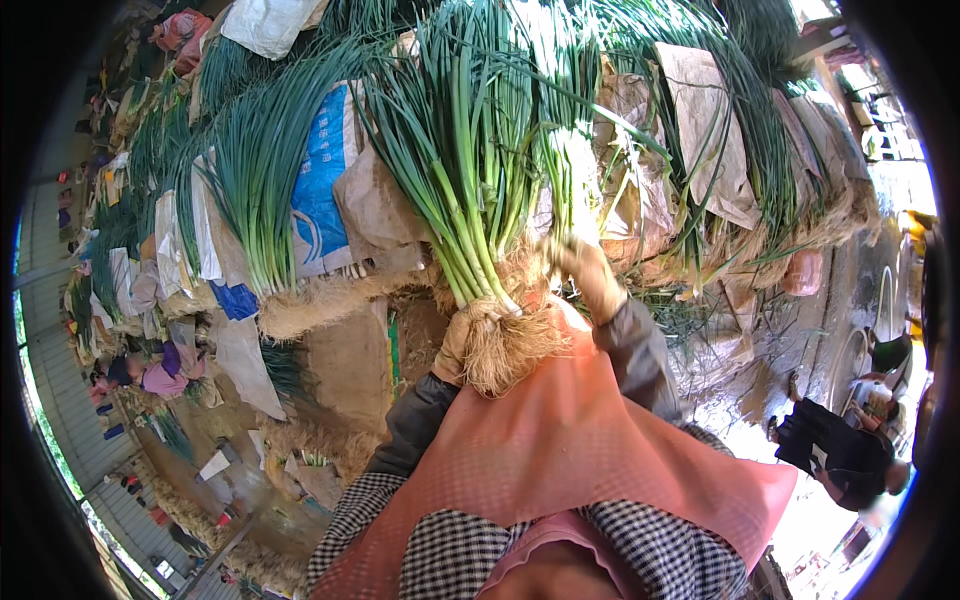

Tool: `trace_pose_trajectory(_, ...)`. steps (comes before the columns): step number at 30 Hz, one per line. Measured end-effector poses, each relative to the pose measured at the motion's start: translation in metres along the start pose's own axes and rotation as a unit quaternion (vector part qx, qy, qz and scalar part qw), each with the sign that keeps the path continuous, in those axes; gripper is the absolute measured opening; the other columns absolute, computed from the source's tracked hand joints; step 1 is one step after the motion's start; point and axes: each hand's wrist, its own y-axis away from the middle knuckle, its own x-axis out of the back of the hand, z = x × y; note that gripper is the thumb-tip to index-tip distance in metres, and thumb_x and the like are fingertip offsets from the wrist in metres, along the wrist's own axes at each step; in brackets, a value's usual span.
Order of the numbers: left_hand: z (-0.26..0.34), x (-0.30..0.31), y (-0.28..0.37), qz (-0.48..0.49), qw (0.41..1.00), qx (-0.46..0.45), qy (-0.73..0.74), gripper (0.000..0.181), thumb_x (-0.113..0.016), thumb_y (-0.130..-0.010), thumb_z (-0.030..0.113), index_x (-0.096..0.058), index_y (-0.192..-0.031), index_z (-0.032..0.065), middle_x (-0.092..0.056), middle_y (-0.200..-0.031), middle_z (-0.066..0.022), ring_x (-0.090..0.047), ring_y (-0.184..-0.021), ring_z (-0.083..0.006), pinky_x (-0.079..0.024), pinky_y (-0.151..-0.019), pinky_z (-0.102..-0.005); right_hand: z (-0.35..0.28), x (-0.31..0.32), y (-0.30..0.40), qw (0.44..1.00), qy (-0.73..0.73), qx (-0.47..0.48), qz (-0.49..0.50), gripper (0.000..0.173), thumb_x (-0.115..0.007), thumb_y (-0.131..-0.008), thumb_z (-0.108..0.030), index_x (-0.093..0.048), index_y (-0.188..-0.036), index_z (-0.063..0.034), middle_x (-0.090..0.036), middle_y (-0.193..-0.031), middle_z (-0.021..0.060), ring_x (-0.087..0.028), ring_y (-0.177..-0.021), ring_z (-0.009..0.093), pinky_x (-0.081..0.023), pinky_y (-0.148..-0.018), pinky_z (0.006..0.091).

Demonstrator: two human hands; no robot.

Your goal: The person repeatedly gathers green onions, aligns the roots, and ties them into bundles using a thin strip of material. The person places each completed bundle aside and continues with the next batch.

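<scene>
My left hand, in what looks like a soiled work glove, is closed around the lower stems of a bunch of green onions. Their tangled roots hang over a pink-orange apron. Blurred, my right hand is beside the bunch, near the roots and stem bases of other green onions; whether its fingers hold anything cannot be told. The long leaves point away from me over the heap.
Beyond lie heaped green onions, root ends towards me, partly covered by a blue and white sack and brown sacking. A person in dark clothes is at the right. More people are at the far left.
</scene>
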Motion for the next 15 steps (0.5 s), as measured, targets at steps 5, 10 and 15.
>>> trace_pose_trajectory(5,-0.004,0.008,-0.003,0.012,0.987,-0.071,-0.146,0.021,-0.046,-0.097,0.011,-0.059,-0.105,-0.003,-0.064,-0.1,-0.0085,-0.06,-0.089,-0.0154,-0.049,-0.083,-0.0267,0.08,0.039,0.094,0.958,-0.088,-0.009,0.274,0.024,-0.057,-0.093,-0.019,-0.059,-0.104,0.0027,-0.058,-0.079,0.0049,-0.056,-0.06,0.013,-0.044,-0.054,0.0233)
trace_pose_trajectory(10,0.013,-0.008,0.002,0.022,0.996,-0.013,-0.083,0.021,-0.049,-0.095,0.014,-0.06,-0.098,-0.0028,-0.064,-0.097,-0.0091,-0.06,-0.085,-0.0146,-0.05,-0.08,-0.0259,0.215,0.143,0.14,0.82,0.165,-0.297,0.461,0.033,-0.058,-0.09,-0.02,-0.057,-0.112,0.0039,-0.061,-0.097,0.0143,-0.061,-0.083,0.026,-0.047,-0.075,0.0342)
trace_pose_trajectory(15,0.003,-0.008,-0.002,0.061,0.998,0.006,0.007,0.019,-0.053,-0.092,0.018,-0.059,-0.088,0.0005,-0.063,-0.091,-0.0055,-0.055,-0.074,-0.0091,-0.048,-0.072,-0.0207,0.165,0.077,0.056,0.941,0.079,-0.007,0.329,0.035,-0.056,-0.094,-0.021,-0.055,-0.124,-0.0025,-0.067,-0.102,0.0139,-0.067,-0.08,0.017,-0.052,-0.071,0.0249)
